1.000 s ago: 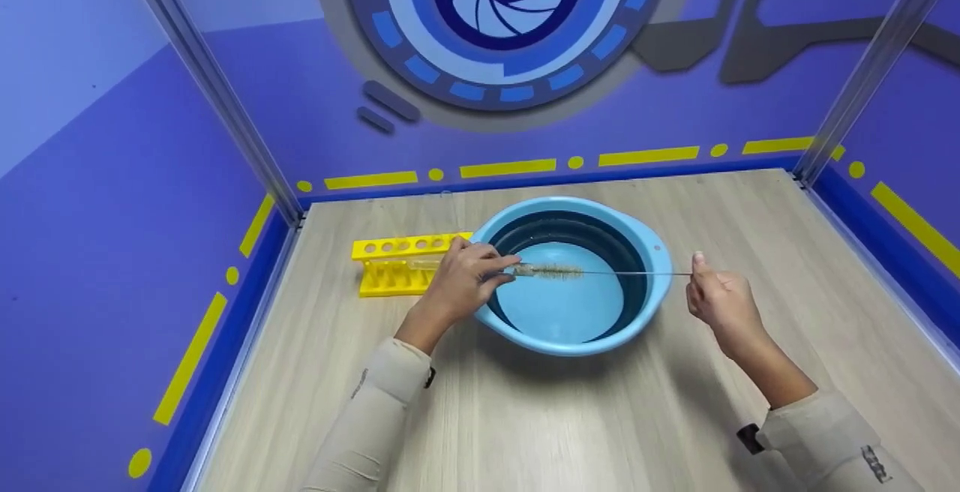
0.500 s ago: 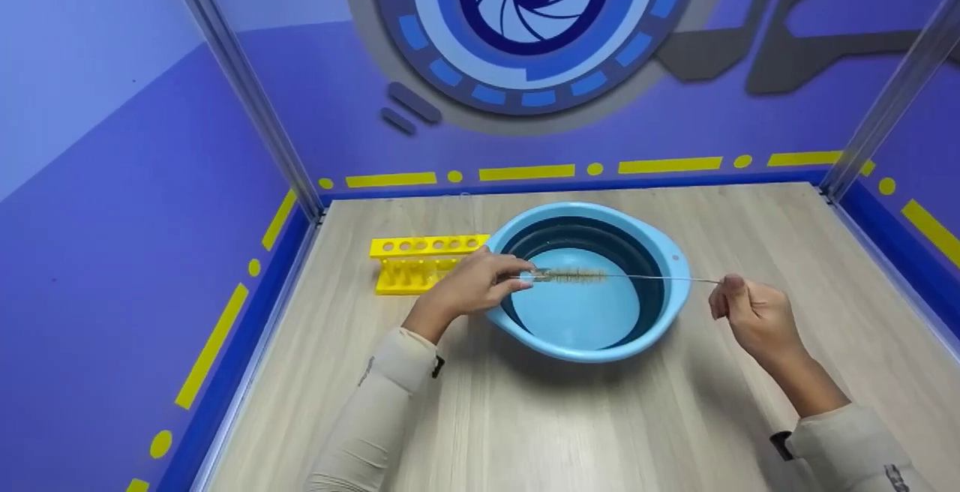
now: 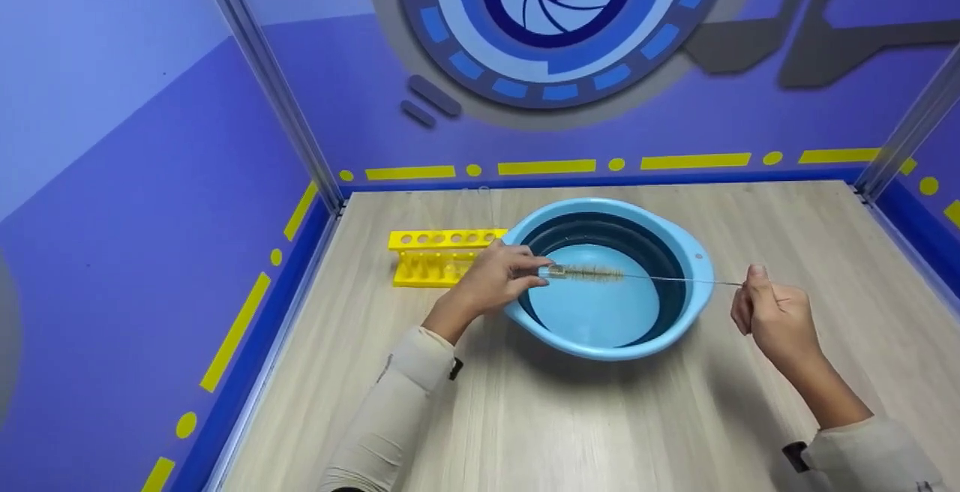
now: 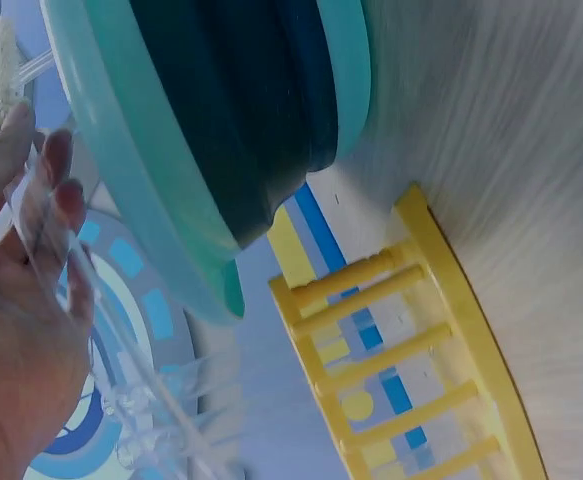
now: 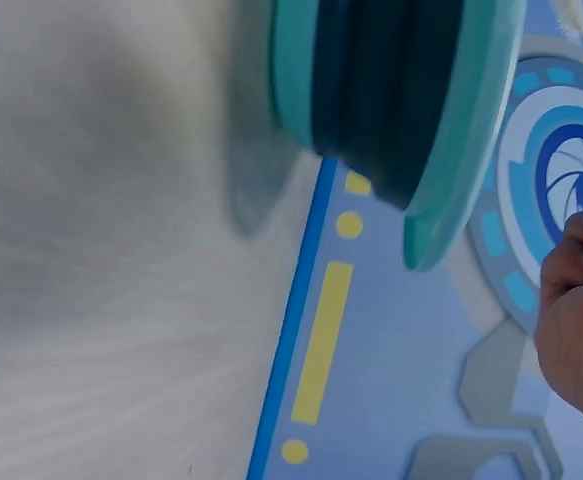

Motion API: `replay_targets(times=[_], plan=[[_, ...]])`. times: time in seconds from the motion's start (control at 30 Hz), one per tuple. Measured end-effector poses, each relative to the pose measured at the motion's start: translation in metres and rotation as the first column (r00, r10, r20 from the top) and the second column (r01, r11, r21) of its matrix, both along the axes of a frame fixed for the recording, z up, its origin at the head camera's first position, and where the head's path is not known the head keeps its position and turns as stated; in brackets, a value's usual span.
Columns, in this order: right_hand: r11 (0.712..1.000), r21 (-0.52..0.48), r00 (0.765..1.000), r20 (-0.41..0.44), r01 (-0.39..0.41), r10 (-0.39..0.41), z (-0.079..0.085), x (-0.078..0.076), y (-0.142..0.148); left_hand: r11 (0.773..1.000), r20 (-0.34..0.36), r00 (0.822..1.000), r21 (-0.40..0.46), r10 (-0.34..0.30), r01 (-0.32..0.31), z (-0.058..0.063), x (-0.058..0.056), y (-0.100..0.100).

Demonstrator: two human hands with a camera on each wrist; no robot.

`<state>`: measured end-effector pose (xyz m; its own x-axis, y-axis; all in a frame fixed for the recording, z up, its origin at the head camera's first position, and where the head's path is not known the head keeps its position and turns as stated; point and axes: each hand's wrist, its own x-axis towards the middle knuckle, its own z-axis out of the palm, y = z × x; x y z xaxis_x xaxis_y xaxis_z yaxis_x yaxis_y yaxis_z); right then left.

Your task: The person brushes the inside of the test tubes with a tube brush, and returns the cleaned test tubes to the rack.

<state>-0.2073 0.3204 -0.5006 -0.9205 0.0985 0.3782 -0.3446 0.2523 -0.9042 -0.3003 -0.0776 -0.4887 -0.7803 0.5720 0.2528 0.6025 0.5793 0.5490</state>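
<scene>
My left hand (image 3: 495, 278) pinches a clear test tube (image 4: 141, 360) near its mouth, over the left rim of a blue basin (image 3: 581, 312). The tube lies nearly level, its closed end back past the wrist side. At the mouth is a test tube brush (image 3: 592, 273), its tan bristles mostly outside the tube and a short part within it. From the bristles a thin wire handle runs right, across the basin, to my right hand (image 3: 780, 319), which grips its end with curled fingers and thumb on top. In the right wrist view this hand (image 5: 576, 320) is partly cut off.
A yellow test tube rack (image 3: 427, 240) stands left of the basin, partly hidden behind my left hand. Faint clear tubes stand in it. The wooden table (image 3: 585, 424) is bounded by blue printed walls (image 3: 360, 87) at the back and sides.
The head view has shifted, so everything appears farther right. My right hand has moved slightly away from the left, drawing the brush a little out of the tube. Both grips stay the same.
</scene>
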Motion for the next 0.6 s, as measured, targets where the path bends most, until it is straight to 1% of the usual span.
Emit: replay_targets(times=[0.07, 0.1, 0.13, 0.2, 0.27, 0.3, 0.33, 0.4, 0.53, 0.6], plan=[[0.998, -0.067, 0.996, 0.086, 0.011, -0.005, 0.007, 0.003, -0.001, 1.000, -0.080, 0.997, -0.010, 0.018, -0.018, 0.000, 0.002, 0.006], [0.995, -0.102, 0.991, 0.135, 0.016, -0.002, 0.010, 0.004, -0.002, 0.999, -0.126, 0.992, -0.017, 0.026, -0.028, 0.000, 0.003, 0.008], [0.992, -0.127, 0.983, 0.185, 0.025, -0.001, 0.013, 0.006, -0.002, 0.999, -0.170, 0.985, -0.023, 0.034, -0.038, 0.000, 0.003, 0.011], [0.986, -0.162, 0.966, 0.259, 0.031, 0.012, 0.017, 0.009, -0.001, 0.998, -0.252, 0.967, -0.036, 0.036, -0.047, -0.001, 0.005, 0.017], [0.983, -0.182, 0.952, 0.306, 0.036, 0.022, 0.018, 0.012, 0.001, 0.998, -0.317, 0.948, -0.041, 0.036, -0.051, -0.001, 0.006, 0.021], [0.984, -0.172, 0.946, 0.323, 0.039, 0.018, 0.019, 0.013, 0.002, 0.998, -0.340, 0.940, -0.043, 0.035, -0.052, -0.001, 0.007, 0.022], [0.987, -0.157, 0.943, 0.333, 0.045, 0.010, 0.019, 0.013, 0.002, 0.998, -0.357, 0.933, -0.045, 0.033, -0.052, -0.001, 0.007, 0.024], [0.988, -0.144, 0.941, 0.337, 0.057, -0.005, 0.018, 0.014, 0.002, 0.997, -0.373, 0.927, -0.046, 0.037, -0.058, -0.001, 0.008, 0.025], [0.989, -0.141, 0.946, 0.323, 0.054, -0.005, 0.014, 0.014, 0.001, 0.996, -0.378, 0.925, -0.050, 0.048, -0.072, 0.000, 0.009, 0.028], [0.993, -0.103, 0.953, 0.304, 0.050, -0.016, 0.013, 0.015, 0.000, 0.996, -0.385, 0.922, -0.052, 0.049, -0.075, 0.001, 0.009, 0.030]])
